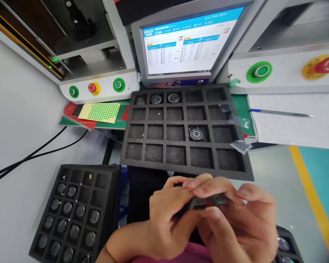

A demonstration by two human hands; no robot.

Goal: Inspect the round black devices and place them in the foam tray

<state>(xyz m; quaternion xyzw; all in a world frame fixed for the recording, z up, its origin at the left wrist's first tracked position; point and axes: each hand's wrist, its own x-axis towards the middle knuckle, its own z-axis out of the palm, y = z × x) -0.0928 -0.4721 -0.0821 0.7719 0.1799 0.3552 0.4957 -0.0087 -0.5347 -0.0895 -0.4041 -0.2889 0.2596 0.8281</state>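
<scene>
Before the foam tray [186,169], left hand [167,206] and right hand [245,226] pinch a dark piece [199,202], apparently steadying it.

"HIRAYS" stands on the screen [192,47] and lower bezel [175,82].

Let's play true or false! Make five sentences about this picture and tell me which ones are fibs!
1. The left grip and right grip both hold a small dark-grey object. True.
2. The rectangular grey-framed screen is dark. False: that screen is lit.
3. The pale-yellow rectangular sheet has red dots. False: the sheet has green dots.
4. A slim grey-and-blue pen lies on white paper. True.
5. A round black watch-like piece lies in the central black foam tray. True.
</scene>
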